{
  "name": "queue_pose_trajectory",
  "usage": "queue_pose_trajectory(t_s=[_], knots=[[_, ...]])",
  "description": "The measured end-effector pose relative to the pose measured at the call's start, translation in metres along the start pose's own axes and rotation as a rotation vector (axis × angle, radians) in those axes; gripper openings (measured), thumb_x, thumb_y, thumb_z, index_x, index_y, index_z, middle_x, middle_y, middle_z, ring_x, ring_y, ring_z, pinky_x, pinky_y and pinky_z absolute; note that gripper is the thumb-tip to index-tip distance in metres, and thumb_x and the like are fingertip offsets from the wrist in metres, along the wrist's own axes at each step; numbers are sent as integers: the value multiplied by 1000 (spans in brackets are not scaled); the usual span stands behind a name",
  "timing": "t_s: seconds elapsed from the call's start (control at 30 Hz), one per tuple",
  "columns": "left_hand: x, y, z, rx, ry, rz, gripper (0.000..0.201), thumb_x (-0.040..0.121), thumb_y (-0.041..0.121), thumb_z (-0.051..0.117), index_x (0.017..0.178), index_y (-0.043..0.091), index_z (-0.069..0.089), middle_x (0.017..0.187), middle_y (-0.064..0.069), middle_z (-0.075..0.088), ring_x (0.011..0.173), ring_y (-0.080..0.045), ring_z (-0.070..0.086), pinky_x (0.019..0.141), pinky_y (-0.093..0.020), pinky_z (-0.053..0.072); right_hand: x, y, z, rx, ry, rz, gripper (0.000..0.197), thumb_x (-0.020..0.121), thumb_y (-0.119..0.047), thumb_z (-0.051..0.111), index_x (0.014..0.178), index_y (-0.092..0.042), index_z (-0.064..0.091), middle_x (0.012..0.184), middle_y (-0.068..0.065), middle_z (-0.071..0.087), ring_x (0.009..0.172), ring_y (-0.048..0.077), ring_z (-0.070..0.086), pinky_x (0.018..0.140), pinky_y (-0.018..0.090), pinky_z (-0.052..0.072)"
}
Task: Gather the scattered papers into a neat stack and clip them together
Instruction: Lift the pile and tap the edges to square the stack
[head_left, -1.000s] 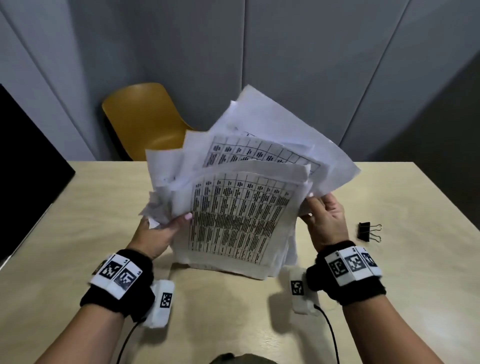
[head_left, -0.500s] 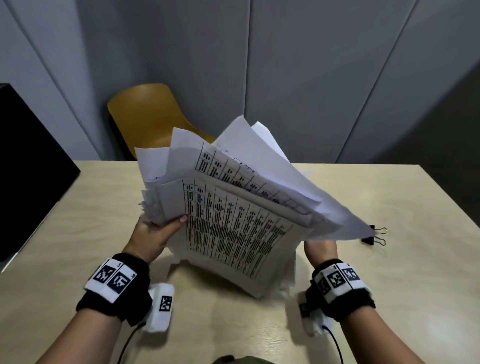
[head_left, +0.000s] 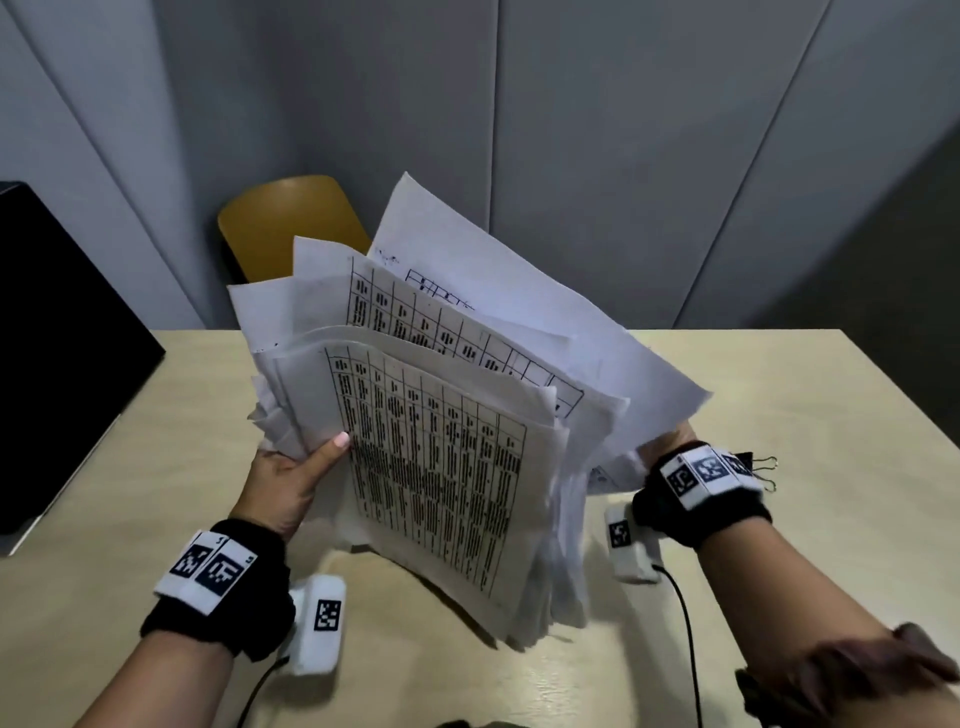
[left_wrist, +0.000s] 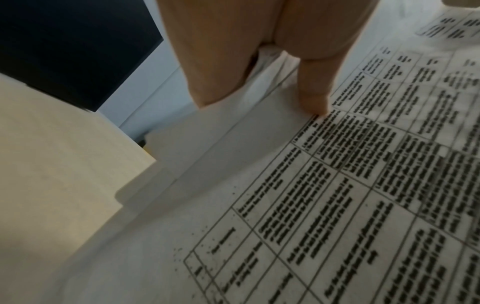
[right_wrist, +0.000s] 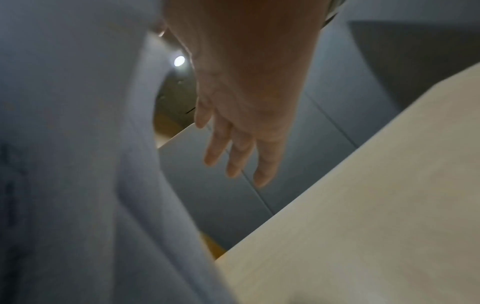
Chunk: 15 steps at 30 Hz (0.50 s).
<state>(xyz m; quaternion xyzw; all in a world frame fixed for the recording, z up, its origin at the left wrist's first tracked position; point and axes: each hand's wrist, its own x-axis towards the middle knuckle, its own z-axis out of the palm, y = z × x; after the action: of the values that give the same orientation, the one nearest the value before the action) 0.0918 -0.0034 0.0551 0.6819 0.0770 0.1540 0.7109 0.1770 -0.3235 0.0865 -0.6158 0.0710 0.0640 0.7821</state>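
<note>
An uneven stack of printed papers (head_left: 441, 467) stands on its lower edge on the table (head_left: 805, 405), with sheets fanned out at the top and right. My left hand (head_left: 296, 478) grips the stack's left edge, and its thumb (left_wrist: 314, 92) presses on the front sheet (left_wrist: 337, 205). My right hand (head_left: 670, 447) is mostly hidden behind the stack's right side. In the right wrist view its fingers (right_wrist: 233, 154) are straight beside the blurred sheets (right_wrist: 78, 164); contact is not visible. A black binder clip (head_left: 761, 467) lies on the table just beyond my right wrist.
A yellow chair (head_left: 291, 223) stands behind the table's far edge, against grey wall panels. A black screen (head_left: 62, 338) fills the left side of the table. Bare tabletop shows to the right and in front of the stack.
The right hand has let go of the stack's right edge and slipped behind the sheets with its fingers straight. The stack has turned and its upper sheets fan higher. The left hand keeps its grip.
</note>
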Motion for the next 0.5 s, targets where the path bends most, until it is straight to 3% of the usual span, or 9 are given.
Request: queue_pose_trajectory(t_s=[0.07,0.1,0.13,0.2,0.23,0.27,0.37,0.43,0.5], knots=[[2,-1,1,60,61,-14,24,79,3,67,83,26,73,75,21,73,74,3,68,77,-23,54,-2,4,8,0,-325,-18,54,98,0,27,74,-13,73,73,-11,75,74,1,69,71,15,52],[3,0,3,73,101,-19,24,82,1,63,85,23,71,74,19,73,74,1,68,81,-25,53,-6,6,12,28,-417,-150,41,98,-12,32,91,1,70,94,7,75,93,16,69,85,25,51],[3,2,7,90,140,-16,22,84,1,62,91,20,68,79,14,73,76,-4,68,85,-27,52,-9,5,13,105,-440,-126,43,91,-33,49,99,4,68,104,16,71,101,24,66,91,34,50],[2,7,13,131,228,16,20,85,4,61,104,10,63,98,-3,69,87,-17,64,91,-31,46,-18,20,12,164,-523,101,76,47,-70,74,92,-9,75,94,11,74,89,23,70,81,34,56],[1,8,16,139,267,22,21,86,5,61,106,8,62,105,-7,66,90,-20,62,90,-30,44,-21,28,10,162,-510,112,85,36,-77,71,94,-15,75,94,6,75,87,20,70,79,32,57],[-1,8,18,148,295,24,20,86,7,61,106,6,62,106,-8,64,91,-20,60,88,-29,43,-26,31,10,136,-529,90,87,39,-79,69,101,-19,73,99,2,74,91,17,69,80,32,56],[-6,11,30,180,334,31,19,85,10,63,104,6,63,103,-6,64,88,-17,60,83,-23,41,-36,43,22,-214,-366,-135,68,57,-46,80,113,-15,60,102,-4,73,95,8,67,81,28,54],[-10,16,39,164,314,53,13,85,7,62,98,13,63,94,3,67,85,-13,63,78,-17,44,-38,48,32,-343,-150,-290,43,65,-23,80,103,-15,61,93,-7,72,87,6,68,85,31,55],[-13,21,42,128,230,88,14,85,5,62,89,18,64,73,23,69,74,4,66,68,-10,50,-40,39,36,-278,-31,-410,28,74,-2,72,89,-24,65,78,-17,73,79,-3,67,82,24,54]])
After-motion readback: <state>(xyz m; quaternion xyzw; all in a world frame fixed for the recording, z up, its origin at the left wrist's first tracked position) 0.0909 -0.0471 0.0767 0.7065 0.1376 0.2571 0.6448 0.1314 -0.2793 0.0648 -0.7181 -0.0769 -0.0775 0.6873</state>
